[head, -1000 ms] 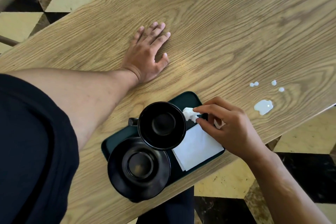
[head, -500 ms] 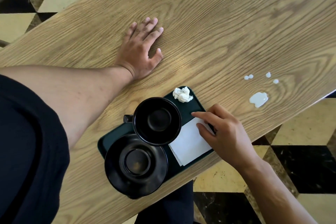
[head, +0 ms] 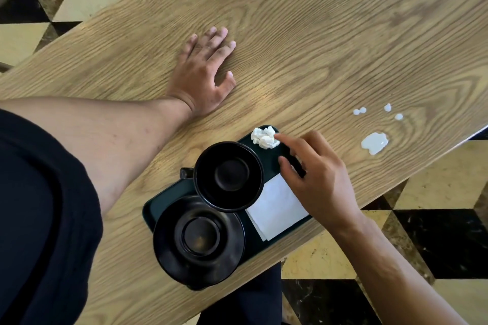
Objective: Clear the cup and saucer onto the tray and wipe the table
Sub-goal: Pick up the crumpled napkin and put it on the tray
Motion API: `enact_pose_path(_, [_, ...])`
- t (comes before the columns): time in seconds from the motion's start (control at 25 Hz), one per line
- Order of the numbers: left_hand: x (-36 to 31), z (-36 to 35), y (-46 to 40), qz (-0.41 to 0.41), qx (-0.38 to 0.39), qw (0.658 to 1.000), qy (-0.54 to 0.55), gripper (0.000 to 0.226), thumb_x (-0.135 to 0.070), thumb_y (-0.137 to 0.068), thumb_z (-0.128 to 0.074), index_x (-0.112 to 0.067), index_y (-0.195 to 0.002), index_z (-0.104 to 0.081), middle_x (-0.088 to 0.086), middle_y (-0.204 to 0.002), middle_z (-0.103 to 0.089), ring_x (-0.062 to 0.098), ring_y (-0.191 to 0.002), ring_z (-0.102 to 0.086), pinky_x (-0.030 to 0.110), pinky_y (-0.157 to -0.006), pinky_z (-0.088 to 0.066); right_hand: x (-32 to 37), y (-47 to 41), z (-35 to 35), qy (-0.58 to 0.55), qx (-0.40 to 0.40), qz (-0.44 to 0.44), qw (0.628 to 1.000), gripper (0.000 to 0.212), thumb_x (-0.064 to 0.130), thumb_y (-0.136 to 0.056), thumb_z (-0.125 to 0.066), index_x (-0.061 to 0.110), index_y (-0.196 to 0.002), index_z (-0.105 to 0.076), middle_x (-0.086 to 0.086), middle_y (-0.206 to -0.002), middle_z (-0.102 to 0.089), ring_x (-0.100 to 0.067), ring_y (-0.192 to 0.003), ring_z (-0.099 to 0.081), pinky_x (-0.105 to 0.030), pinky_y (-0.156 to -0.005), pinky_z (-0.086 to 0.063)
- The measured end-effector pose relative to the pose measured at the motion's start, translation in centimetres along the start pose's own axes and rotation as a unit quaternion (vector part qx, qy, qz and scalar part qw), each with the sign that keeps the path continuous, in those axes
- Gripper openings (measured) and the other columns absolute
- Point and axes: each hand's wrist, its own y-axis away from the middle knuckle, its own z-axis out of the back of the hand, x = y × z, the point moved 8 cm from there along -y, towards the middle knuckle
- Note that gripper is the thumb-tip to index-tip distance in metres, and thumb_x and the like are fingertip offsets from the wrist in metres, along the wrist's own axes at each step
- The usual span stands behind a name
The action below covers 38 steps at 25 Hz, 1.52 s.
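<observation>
Nearest to me, the black saucer [head: 198, 239] sits on the near end of the dark green tray [head: 169, 194], its rim overhanging the tray's near edge and the table's edge. Just beyond it and touching it in this view, the black cup [head: 229, 176] stands upright on the tray, empty, its handle pointing to my left. Beside the cup to the right, a flat white napkin [head: 274, 208] lies on the tray, partly covered by my right hand [head: 320, 179]. That hand hovers over the tray's right side, fingers loosely extended and grasping nothing; the forefinger tip reaches to the edge of a crumpled white tissue [head: 264, 137] at the tray's far corner, though I cannot tell whether it makes contact. The tray itself lies at the near edge of the wooden table [head: 330, 34]. Further right on the table, well apart from the tray, a white spill [head: 375, 142] remains, with several small white drops [head: 387, 107] just beyond it. Further out, my left hand [head: 204, 74] rests palm-down on the bare tabletop, fingers straight and spread, holding nothing. Beyond the table's edges, a checkered floor [head: 435, 240] shows.
</observation>
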Motion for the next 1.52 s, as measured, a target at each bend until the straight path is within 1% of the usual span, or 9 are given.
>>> enact_pose_path(0.16, [0.0,0.0,0.0,0.0,0.002,1.0,0.005,0.062,-0.041,-0.093,-0.046,-0.012,-0.148,-0.05,0.01,-0.163,-0.037,0.027,-0.153,-0.029,0.054,-0.125,-0.018,0.7,-2.7,-1.5,0.002,0.029,-0.011,1.0,0.04,0.026,-0.091,-0.076,0.023,-0.13,-0.068,0.003,-0.109,-0.055,-0.014,-0.089,-0.059,-0.03,-0.072,-0.055])
enact_pose_path(0.28, [-0.1,-0.1,-0.1,0.0,0.003,1.0,0.004,0.062,-0.04,-0.093,-0.046,-0.012,-0.148,-0.05,0.011,-0.163,-0.037,0.027,-0.154,-0.028,0.054,-0.125,-0.018,0.5,-3.0,-1.9,0.001,0.041,0.003,0.999,0.026,0.025,-0.093,-0.076,0.02,-0.118,-0.075,0.003,-0.104,-0.057,-0.011,-0.079,-0.057,-0.026,-0.068,-0.053])
enact_pose_path(0.44, [0.0,-0.1,0.0,0.0,0.001,1.0,-0.001,0.06,-0.039,-0.094,-0.047,-0.012,-0.147,-0.051,0.011,-0.163,-0.037,0.027,-0.153,-0.028,0.053,-0.125,-0.017,0.4,-1.7,-1.8,0.003,0.081,0.04,0.996,0.024,0.021,-0.09,-0.079,0.019,-0.114,-0.077,0.002,-0.096,-0.058,-0.014,-0.085,-0.057,-0.03,-0.074,-0.053])
enact_pose_path(0.56, [-0.1,-0.1,-0.1,-0.001,0.0,1.0,0.002,0.06,-0.038,-0.094,-0.047,-0.011,-0.147,-0.051,0.011,-0.163,-0.037,0.027,-0.153,-0.029,0.053,-0.125,-0.018,0.3,-1.2,-1.6,0.015,0.126,0.045,0.991,0.028,0.018,-0.089,-0.077,0.025,-0.117,-0.077,0.003,-0.098,-0.059,-0.016,-0.089,-0.056,-0.035,-0.075,-0.055])
enact_pose_path(0.68, [0.0,-0.2,-0.1,0.002,0.002,1.0,-0.001,0.06,-0.039,-0.094,-0.047,-0.012,-0.148,-0.05,0.01,-0.163,-0.037,0.026,-0.154,-0.028,0.053,-0.125,-0.017,0.4,-0.7,-1.3,0.019,0.151,0.042,0.987,0.043,0.019,-0.09,-0.077,0.029,-0.131,-0.07,0.002,-0.105,-0.056,-0.01,-0.088,-0.051,-0.024,-0.074,-0.048])
enact_pose_path(0.8, [0.2,-0.3,-0.1,0.005,0.005,1.0,-0.003,0.06,-0.039,-0.094,-0.046,-0.014,-0.149,-0.049,0.009,-0.164,-0.035,0.025,-0.154,-0.026,0.052,-0.126,-0.016,0.1,-0.1,-0.1,0.008,0.119,0.026,0.992,0.041,0.02,-0.089,-0.078,0.023,-0.129,-0.069,0.006,-0.104,-0.053,-0.005,-0.083,-0.047,-0.019,-0.07,-0.043])
enact_pose_path(0.96, [0.1,-0.4,-0.1,0.006,0.006,1.0,-0.002,0.06,-0.039,-0.095,-0.047,-0.013,-0.149,-0.049,0.009,-0.164,-0.035,0.025,-0.154,-0.026,0.052,-0.126,-0.016,-0.7,1.3,0.9,0.026,0.075,0.009,0.997,0.016,0.007,-0.089,-0.076,0.012,-0.104,-0.077,0.002,-0.089,-0.056,-0.015,-0.075,-0.056,-0.036,-0.063,-0.055])
enact_pose_path(1.16, [0.1,-0.4,-0.1,0.008,0.008,1.0,-0.003,0.06,-0.039,-0.095,-0.046,-0.014,-0.149,-0.048,0.009,-0.164,-0.035,0.025,-0.155,-0.025,0.052,-0.126,-0.015,-1.2,2.1,0.3,0.042,0.081,0.02,0.996,0.027,0.006,-0.09,-0.077,0.011,-0.116,-0.078,-0.005,-0.085,-0.054,-0.018,-0.071,-0.054,-0.039,-0.059,-0.055])
enact_pose_path(1.52, [0.2,-0.5,-0.1,0.004,0.0,1.0,-0.004,0.059,-0.039,-0.095,-0.047,-0.014,-0.149,-0.049,0.008,-0.164,-0.036,0.025,-0.154,-0.026,0.053,-0.125,-0.017,-1.5,2.7,0.3,0.018,0.047,0.058,0.997,0.018,0.005,-0.092,-0.075,0.011,-0.109,-0.079,-0.002,-0.088,-0.061,-0.016,-0.073,-0.059,-0.035,-0.06,-0.055])
